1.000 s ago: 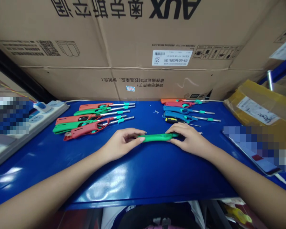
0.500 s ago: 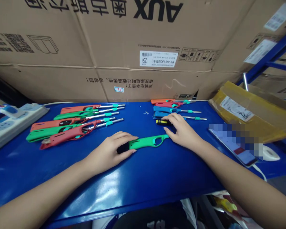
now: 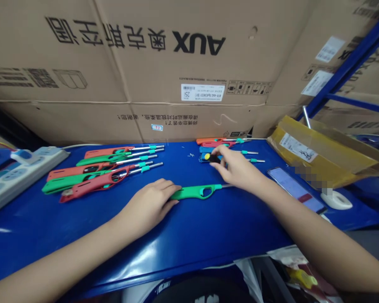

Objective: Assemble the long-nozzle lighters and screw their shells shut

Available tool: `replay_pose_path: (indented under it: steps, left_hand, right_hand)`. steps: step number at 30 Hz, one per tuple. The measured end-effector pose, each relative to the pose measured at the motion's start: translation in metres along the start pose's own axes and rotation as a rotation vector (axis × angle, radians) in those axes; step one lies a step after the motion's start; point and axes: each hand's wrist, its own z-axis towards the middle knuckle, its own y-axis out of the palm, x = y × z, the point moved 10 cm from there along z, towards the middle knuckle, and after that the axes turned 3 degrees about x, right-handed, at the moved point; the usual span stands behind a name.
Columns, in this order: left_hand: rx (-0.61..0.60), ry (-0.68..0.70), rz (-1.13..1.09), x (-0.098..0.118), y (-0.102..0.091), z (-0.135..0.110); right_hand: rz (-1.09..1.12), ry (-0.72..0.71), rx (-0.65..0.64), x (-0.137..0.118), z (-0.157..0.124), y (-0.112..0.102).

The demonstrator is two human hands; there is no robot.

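Note:
In the head view, a green gas lighter (image 3: pixel 189 192) with a turquoise trigger and thin metal barrel lies across the blue table in front of me. My left hand (image 3: pixel 156 198) is closed on the butt end of its handle. My right hand (image 3: pixel 232 166), raised a little beyond the barrel, pinches a screwdriver (image 3: pixel 214 158) by its yellow and black handle; its shaft is hidden. Right behind that hand lie blue lighters (image 3: pixel 205 156), partly covered by it, then a red lighter (image 3: pixel 213 144) and an orange lighter (image 3: pixel 208 141).
Several orange, green and red lighters (image 3: pixel 91 181) lie in a row at left. Beside them is a white power strip (image 3: pixel 28 172). To the right are a phone (image 3: pixel 295 189), a white mouse-like object (image 3: pixel 337 200) and a yellow-taped parcel (image 3: pixel 322 155). A large carton (image 3: pixel 161 80) stands behind.
My right hand has picked up the screwdriver from the table, baring the green lighter's barrel. My left hand has closed on the lighter's handle end. The camera view has shifted slightly.

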Motion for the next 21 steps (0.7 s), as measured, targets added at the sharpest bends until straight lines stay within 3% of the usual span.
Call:
replay_pose_path:
  steps: [4, 7, 10, 15, 21]
  left_hand:
    - [-0.142, -0.049, 0.257, 0.017, 0.003, 0.004]
    - [-0.100, -0.034, 0.211, 0.024, 0.001, 0.004]
    - [-0.012, -0.010, 0.021, 0.020, 0.001, 0.001]
    - [0.040, 0.005, -0.168, 0.011, 0.007, -0.002]
    - [0.040, 0.016, -0.209, 0.013, 0.007, -0.002]
  right_hand:
    - [0.233, 0.101, 0.250, 0.006, 0.024, -0.027]
    - [0.323, 0.093, 0.315, 0.007, 0.029, -0.020]
    - [0.294, 0.042, 0.389, 0.007, 0.020, -0.010]
    - [0.220, -0.079, 0.350, 0.005, 0.013, 0.011]
    - [0.160, -0.114, 0.366, 0.001, 0.012, 0.009]
